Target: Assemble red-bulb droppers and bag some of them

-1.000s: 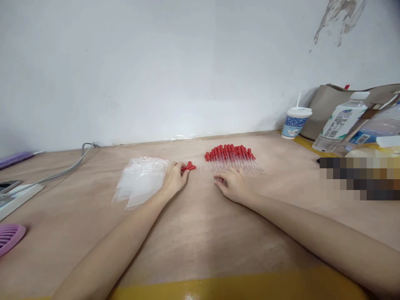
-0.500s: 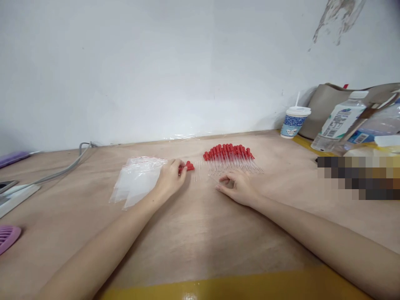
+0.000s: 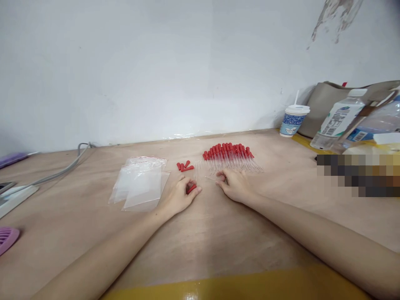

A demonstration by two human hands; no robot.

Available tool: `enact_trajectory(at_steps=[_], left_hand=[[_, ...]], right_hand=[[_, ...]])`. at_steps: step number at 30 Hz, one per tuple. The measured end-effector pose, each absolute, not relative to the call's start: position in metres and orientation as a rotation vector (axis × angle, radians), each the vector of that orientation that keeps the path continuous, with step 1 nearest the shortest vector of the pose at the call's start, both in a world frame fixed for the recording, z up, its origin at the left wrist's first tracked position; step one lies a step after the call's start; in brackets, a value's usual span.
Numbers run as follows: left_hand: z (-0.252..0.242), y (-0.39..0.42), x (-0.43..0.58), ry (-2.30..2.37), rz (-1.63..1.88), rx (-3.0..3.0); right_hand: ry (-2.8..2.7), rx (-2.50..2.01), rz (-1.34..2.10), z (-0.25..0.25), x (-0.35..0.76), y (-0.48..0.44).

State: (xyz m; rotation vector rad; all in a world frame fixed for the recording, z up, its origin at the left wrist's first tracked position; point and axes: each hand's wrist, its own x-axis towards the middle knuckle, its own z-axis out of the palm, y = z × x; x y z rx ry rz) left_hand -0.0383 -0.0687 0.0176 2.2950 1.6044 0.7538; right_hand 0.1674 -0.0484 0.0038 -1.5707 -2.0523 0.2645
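Between the fingers of my left hand (image 3: 182,195) is a red rubber dropper bulb (image 3: 191,189). My right hand (image 3: 235,184) pinches a thin clear dropper tube (image 3: 211,178), its free end pointing left toward the bulb, the two still apart. Several loose red bulbs (image 3: 187,168) lie just beyond my left hand. Beside them a few bare clear tubes (image 3: 197,166) rest on the table. Behind my right hand, droppers with red bulbs fitted (image 3: 229,152) lie in a fanned row, tips toward me.
Clear zip bags (image 3: 142,187) lie left of my left hand. A grey cable (image 3: 67,168) and a pink slatted object (image 3: 8,239) are farther left. At the back right stand a paper cup (image 3: 293,121), a plastic bottle (image 3: 340,118) and a grey bag (image 3: 321,100).
My left hand has drawn back toward me from the loose bulbs, bringing one red bulb with it. My right hand has stayed nearly in place, its tube now turned more level.
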Motion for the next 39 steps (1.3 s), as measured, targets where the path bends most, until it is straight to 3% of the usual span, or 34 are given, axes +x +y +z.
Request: enact_trajectory(at_steps=[12,18,28,39], left_hand=[[0.001,-0.062,-0.052,1.466,1.128,2.102],[-0.002,-0.063,-0.05,1.169,1.135,1.92],[0.001,-0.062,-0.046,1.131,1.093,1.731],[0.007,-0.067,-0.038,1.167,1.006,1.921]], right_hand=[[-2.182,-1.42,-0.281,-0.008,0.176,-0.059],[-2.165,-1.129,-0.193,-0.01,0.176,-0.063],[-2.193,-0.926,-0.154,-0.005,0.173,-0.065],[-2.234,-0.821,-0.039,-0.005,0.171,-0.066]])
